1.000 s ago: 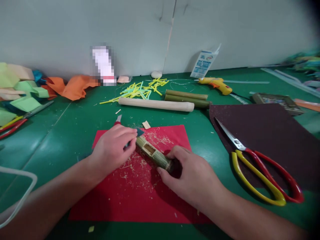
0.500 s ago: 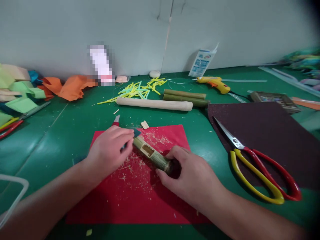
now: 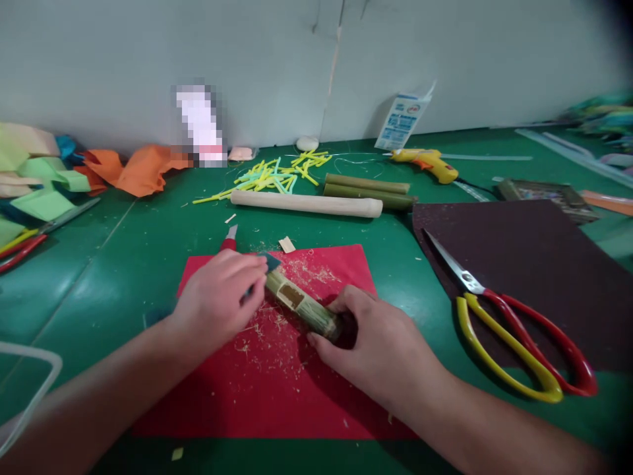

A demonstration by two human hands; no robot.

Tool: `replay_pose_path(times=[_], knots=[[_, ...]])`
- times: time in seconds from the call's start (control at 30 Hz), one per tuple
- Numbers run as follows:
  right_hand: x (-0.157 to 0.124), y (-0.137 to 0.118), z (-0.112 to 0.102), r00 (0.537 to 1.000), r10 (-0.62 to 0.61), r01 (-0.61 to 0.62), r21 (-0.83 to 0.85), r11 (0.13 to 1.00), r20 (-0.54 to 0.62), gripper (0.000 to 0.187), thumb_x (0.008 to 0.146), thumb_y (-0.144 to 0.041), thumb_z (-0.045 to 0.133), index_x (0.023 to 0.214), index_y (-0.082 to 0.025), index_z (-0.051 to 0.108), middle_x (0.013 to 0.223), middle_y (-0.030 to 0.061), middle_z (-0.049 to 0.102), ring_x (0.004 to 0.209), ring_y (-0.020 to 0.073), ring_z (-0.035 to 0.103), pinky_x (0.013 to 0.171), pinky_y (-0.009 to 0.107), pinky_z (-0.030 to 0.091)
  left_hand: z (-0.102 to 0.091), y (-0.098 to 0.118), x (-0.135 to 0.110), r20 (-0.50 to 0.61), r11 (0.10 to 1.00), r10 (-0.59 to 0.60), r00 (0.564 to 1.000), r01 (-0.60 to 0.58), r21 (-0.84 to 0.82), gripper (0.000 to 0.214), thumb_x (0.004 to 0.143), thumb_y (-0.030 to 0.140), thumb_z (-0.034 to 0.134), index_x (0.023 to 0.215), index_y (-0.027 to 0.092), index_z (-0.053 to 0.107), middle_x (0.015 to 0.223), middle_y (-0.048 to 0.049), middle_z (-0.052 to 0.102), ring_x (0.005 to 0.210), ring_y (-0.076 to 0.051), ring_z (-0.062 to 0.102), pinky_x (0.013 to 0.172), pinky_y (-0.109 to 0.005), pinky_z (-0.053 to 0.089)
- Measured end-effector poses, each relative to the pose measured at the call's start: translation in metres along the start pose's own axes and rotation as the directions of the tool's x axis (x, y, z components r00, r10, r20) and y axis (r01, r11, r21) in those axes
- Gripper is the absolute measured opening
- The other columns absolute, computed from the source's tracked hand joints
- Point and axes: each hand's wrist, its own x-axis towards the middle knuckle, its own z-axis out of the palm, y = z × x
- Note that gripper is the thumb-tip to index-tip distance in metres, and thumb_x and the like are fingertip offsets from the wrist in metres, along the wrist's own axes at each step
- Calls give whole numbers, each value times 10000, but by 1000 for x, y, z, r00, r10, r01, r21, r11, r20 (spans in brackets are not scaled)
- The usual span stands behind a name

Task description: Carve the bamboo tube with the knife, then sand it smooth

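A short green bamboo piece (image 3: 302,306) with a rectangular notch cut in its side lies slanted on a red paper sheet (image 3: 277,389) strewn with shavings. My right hand (image 3: 380,349) grips its near end. My left hand (image 3: 220,300) is closed on a small dark teal piece (image 3: 271,262), pressed against the bamboo's far end. A red-handled craft knife (image 3: 230,239) pokes out just beyond my left hand.
Red and yellow scissors (image 3: 504,330) lie on a dark brown sheet (image 3: 534,264) at right. Behind are a pale wooden rod (image 3: 306,204), two bamboo sticks (image 3: 368,190), cut straws (image 3: 271,175), a yellow glue gun (image 3: 428,163). Coloured paper (image 3: 54,178) is piled at left.
My hands and the bamboo stay almost in place; my left hand shifts slightly along the bamboo's far end. The view moves a little.
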Motion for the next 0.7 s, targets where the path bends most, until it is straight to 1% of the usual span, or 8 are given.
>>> replay_pose_path(times=[0.1, 0.23, 0.33, 0.4, 0.47, 0.53, 0.6, 0.7], knots=[[0, 0, 0, 1000, -2, 2, 1, 1000, -6, 235, 641, -395, 617, 769, -229, 511, 665, -15, 611, 557, 150, 520, 502, 264, 339, 0, 2, -1, 31, 998, 50, 998, -48, -45, 167, 807, 121, 544, 945, 125, 639, 1014, -68, 668, 913, -170, 591, 845, -315, 485], [0, 0, 0, 1000, -4, 4, 8, 1000, -3, 240, 651, -415, 615, 769, -233, 511, 663, -20, 612, 559, 150, 522, 499, 262, 337, 1, 1, 2, -10, 1000, 5, 1000, -5, 13, 144, 806, 127, 544, 912, 124, 642, 973, -71, 679, 877, -179, 601, 815, -331, 492], [1, 0, 0, 1000, -11, 11, 6, 1000, -8, 236, 649, -400, 619, 769, -227, 512, 669, -17, 614, 561, 147, 523, 498, 260, 336, 0, 1, 3, 25, 999, 43, 999, -42, -10, 161, 811, 117, 533, 933, 121, 637, 1006, -74, 670, 903, -171, 594, 829, -312, 490], [1, 0, 0, 1000, -8, 8, 4, 1000, -14, 236, 651, -405, 620, 766, -226, 518, 659, -18, 610, 560, 146, 524, 501, 260, 340, 0, 0, 3, 11, 999, 44, 999, -44, -4, 143, 812, 120, 534, 911, 127, 638, 990, -66, 675, 886, -166, 598, 823, -306, 489], [0, 1, 0, 1000, -10, 10, 2, 1000, -17, 243, 648, -416, 625, 762, -226, 525, 641, -21, 604, 548, 144, 520, 493, 257, 336, 0, -1, 1, -9, 999, 24, 1000, -23, 38, 133, 814, 128, 537, 899, 130, 639, 967, -65, 679, 871, -174, 600, 816, -320, 488], [-1, 1, 0, 1000, -23, 23, 0, 1000, -19, 247, 644, -413, 632, 765, -224, 528, 640, -19, 605, 536, 140, 516, 482, 255, 330, 0, 0, 0, 9, 999, 22, 1000, -23, 43, 161, 814, 129, 536, 941, 128, 634, 995, -70, 671, 893, -181, 592, 829, -328, 486], [-2, 1, -1, 999, -28, 28, -5, 1000, -28, 241, 646, -401, 633, 765, -221, 526, 646, -14, 608, 536, 140, 518, 478, 253, 329, 0, 1, 0, 41, 999, 52, 998, -52, 1, 179, 814, 123, 531, 962, 129, 631, 1023, -68, 664, 916, -175, 586, 844, -318, 485], [-2, 1, -1, 999, -22, 21, -5, 1000, -34, 234, 654, -404, 628, 756, -220, 526, 645, -11, 612, 536, 140, 524, 480, 252, 333, 0, 2, 0, 8, 999, 34, 999, -34, 12, 153, 812, 126, 534, 921, 129, 641, 985, -64, 678, 877, -173, 596, 817, -321, 492]])
